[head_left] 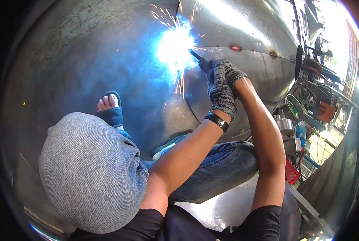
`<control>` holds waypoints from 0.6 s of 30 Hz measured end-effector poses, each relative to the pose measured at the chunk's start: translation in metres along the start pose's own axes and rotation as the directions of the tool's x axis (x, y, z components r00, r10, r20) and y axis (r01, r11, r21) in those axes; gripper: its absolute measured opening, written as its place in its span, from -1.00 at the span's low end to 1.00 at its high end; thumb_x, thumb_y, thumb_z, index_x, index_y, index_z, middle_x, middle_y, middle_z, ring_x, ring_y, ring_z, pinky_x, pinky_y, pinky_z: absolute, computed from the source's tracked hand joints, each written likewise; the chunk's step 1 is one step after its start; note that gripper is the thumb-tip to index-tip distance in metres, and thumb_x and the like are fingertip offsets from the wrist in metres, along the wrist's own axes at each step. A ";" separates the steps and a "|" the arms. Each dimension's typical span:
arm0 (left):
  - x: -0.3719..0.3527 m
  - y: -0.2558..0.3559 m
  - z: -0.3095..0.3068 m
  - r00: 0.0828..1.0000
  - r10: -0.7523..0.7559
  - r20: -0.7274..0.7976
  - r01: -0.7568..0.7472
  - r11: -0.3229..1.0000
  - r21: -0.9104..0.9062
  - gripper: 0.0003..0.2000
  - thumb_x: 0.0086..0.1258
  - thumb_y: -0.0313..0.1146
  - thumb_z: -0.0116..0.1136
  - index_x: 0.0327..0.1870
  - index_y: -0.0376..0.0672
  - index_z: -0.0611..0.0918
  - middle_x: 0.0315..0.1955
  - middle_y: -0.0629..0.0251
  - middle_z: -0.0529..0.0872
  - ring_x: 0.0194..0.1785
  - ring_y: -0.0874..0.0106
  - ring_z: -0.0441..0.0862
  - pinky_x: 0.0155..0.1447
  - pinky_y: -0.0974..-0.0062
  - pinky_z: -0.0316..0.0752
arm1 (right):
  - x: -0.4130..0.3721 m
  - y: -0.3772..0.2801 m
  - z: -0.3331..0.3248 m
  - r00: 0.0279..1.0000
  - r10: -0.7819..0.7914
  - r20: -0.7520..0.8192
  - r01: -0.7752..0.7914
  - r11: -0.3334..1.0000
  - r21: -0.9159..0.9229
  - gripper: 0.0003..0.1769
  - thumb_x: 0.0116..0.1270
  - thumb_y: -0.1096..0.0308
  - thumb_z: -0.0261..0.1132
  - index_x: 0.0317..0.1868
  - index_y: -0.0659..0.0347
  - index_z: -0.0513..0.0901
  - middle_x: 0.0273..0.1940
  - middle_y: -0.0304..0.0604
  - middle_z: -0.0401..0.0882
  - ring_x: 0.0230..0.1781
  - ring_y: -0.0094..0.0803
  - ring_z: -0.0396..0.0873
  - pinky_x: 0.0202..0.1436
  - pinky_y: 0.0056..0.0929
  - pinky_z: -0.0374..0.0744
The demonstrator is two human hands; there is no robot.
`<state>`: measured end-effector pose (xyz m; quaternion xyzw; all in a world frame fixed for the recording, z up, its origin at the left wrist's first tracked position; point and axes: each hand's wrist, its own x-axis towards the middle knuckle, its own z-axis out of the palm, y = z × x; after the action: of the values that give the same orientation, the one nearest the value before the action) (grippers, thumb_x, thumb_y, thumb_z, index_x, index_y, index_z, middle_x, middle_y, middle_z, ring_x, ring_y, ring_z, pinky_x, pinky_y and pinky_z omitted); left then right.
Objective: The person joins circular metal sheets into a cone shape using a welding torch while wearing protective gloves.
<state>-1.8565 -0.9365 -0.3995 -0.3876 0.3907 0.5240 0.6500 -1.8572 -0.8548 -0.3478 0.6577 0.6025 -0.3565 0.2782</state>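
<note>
Both my hands wear grey knitted gloves and come together around a welding torch. My left hand, with a black-strapped watch at its wrist, is closed on the torch's handle. Against it lies my right hand, also closed, its fingers partly hidden behind the left. The torch nozzle points up and left at a blinding blue-white arc, with orange sparks flying off. Behind the arc, the exact weld point is hidden by glare. The arc burns on a large curved metal sheet, where a seam runs right past a red-glowing spot.
My denim-covered knee fills the lower left, and a sandalled foot rests on the metal surface. A second shoe shows below the arms. Cluttered tools, a red basket and a metal bar are at the right.
</note>
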 end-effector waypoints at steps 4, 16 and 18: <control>-0.006 0.006 -0.001 0.994 0.049 0.098 -0.060 0.992 0.111 -0.63 0.60 -0.05 0.35 0.20 -0.11 0.69 -0.13 0.48 0.69 -0.12 0.57 0.60 0.03 0.54 0.58 | 0.003 -0.005 -0.005 0.997 0.051 0.060 -0.056 0.995 0.084 -0.41 0.59 -0.12 0.23 0.11 0.35 0.68 -0.05 0.41 0.73 0.13 0.30 0.71 0.12 0.06 0.64; -0.015 0.012 0.003 0.994 0.001 0.109 -0.001 1.000 0.003 -0.70 0.59 -0.13 0.36 0.17 -0.06 0.68 -0.15 0.47 0.70 -0.12 0.54 0.66 0.02 0.53 0.62 | 0.001 0.004 0.000 0.997 -0.063 -0.046 0.064 0.998 0.014 -0.27 0.62 -0.27 0.13 0.14 0.35 0.72 -0.09 0.34 0.78 0.05 0.17 0.78 0.16 0.06 0.64; -0.017 0.015 0.003 0.995 -0.002 0.103 -0.002 0.999 0.034 -0.69 0.59 -0.12 0.36 0.19 -0.07 0.68 -0.14 0.47 0.71 -0.12 0.54 0.66 0.02 0.53 0.62 | -0.001 0.001 -0.002 0.997 -0.070 -0.025 0.071 0.997 0.037 -0.25 0.62 -0.29 0.12 0.15 0.35 0.71 -0.07 0.34 0.78 0.07 0.19 0.77 0.18 0.05 0.63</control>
<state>-1.8732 -0.9376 -0.3846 -0.3491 0.3657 0.5364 0.6758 -1.8563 -0.8542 -0.3457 0.6452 0.6217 -0.3696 0.2461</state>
